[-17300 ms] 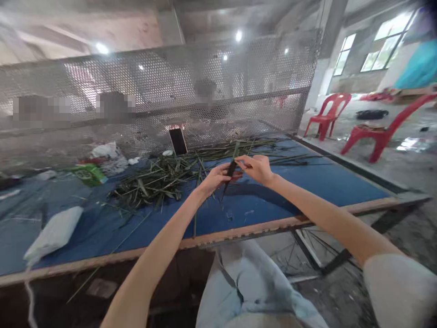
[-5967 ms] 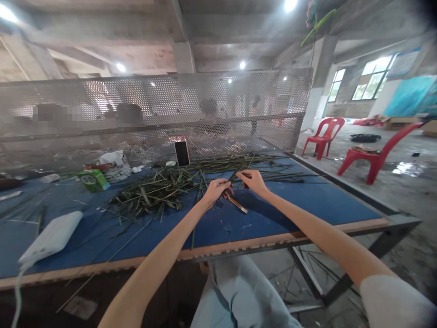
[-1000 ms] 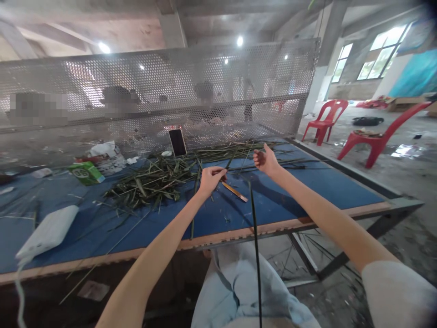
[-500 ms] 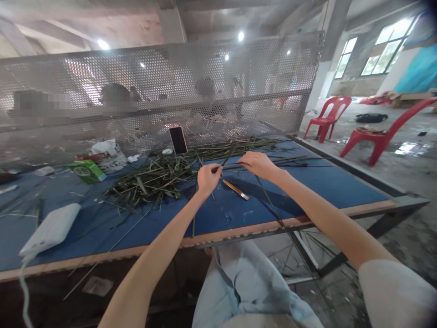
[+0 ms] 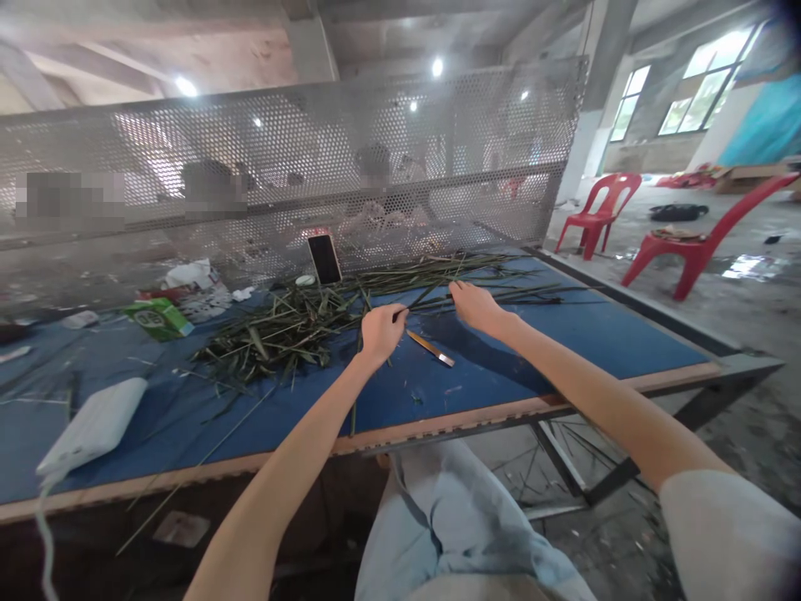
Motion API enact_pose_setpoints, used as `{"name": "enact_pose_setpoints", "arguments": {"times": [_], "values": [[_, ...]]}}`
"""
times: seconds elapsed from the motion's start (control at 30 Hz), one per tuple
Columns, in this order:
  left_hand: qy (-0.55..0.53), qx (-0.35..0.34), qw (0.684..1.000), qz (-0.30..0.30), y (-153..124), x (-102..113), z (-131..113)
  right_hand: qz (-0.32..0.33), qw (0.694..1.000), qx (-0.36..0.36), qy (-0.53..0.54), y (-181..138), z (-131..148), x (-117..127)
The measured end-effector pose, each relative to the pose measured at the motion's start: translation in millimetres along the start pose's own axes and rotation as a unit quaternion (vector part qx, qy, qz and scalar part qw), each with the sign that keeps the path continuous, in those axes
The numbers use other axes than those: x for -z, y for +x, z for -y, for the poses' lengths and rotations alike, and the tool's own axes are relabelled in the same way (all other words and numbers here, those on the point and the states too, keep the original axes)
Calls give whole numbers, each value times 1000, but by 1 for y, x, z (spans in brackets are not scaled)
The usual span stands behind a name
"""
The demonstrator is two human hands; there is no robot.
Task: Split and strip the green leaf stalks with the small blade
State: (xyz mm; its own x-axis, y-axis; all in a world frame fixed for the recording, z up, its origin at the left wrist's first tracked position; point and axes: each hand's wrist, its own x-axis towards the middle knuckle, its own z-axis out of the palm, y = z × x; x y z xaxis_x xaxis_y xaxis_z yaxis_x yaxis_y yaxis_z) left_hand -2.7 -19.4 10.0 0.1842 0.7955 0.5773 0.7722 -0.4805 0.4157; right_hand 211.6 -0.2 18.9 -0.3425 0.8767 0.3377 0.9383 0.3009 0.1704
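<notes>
My left hand (image 5: 380,330) hovers over the blue table (image 5: 563,342) and pinches the near end of a thin green stalk (image 5: 424,296). The stalk runs up and right to my right hand (image 5: 476,305). That hand's fingers are curled down together around the stalk's far part, with its back towards me. A small knife with a tan handle (image 5: 430,347) lies flat on the table just below and between the two hands, touched by neither. The pile of cut green stalks and leaves (image 5: 275,330) spreads to the left of and behind the hands.
A phone (image 5: 324,258) leans on the perforated metal screen (image 5: 300,167), with people behind the screen. A green carton (image 5: 158,318) and a white power bank (image 5: 93,426) lie at the left. Red plastic chairs (image 5: 688,242) stand on the floor to the right. My knees are under the table's front edge.
A second ago my right hand was raised with a long dark strip hanging over the table edge. It has come down to the stalk beside the left hand, and the strip is out of sight.
</notes>
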Motion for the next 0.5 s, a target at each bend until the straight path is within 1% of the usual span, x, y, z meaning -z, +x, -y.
{"name": "enact_pose_setpoints", "arguments": {"times": [0.07, 0.1, 0.13, 0.2, 0.23, 0.27, 0.33, 0.4, 0.5], "values": [[-94, 41, 995, 17, 4, 0, 4, 6, 1000, -2, 15, 0, 4, -2], [-162, 69, 984, 34, 6, 0, 7, 7, 1000, 0, 16, 0, 5, -2], [-236, 102, 965, 58, 8, -1, 9, 7, 1000, 4, 13, 0, 6, -3], [-361, 168, 911, 111, 12, -2, 11, 1, 1000, 10, 6, 0, 7, -3], [-406, 196, 883, 134, 13, -3, 12, -1, 1000, 10, 3, 0, 8, -3], [-438, 217, 859, 151, 14, -3, 11, -3, 1000, 9, 1, 0, 8, -2], [-478, 240, 829, 164, 15, -2, 10, 0, 1000, 11, -6, -1, 8, -2], [-494, 246, 817, 166, 15, -1, 9, 10, 999, 23, -20, -2, 8, -1], [-502, 256, 811, 157, 16, 1, 9, 12, 997, 69, -28, -2, 10, 1]]}}
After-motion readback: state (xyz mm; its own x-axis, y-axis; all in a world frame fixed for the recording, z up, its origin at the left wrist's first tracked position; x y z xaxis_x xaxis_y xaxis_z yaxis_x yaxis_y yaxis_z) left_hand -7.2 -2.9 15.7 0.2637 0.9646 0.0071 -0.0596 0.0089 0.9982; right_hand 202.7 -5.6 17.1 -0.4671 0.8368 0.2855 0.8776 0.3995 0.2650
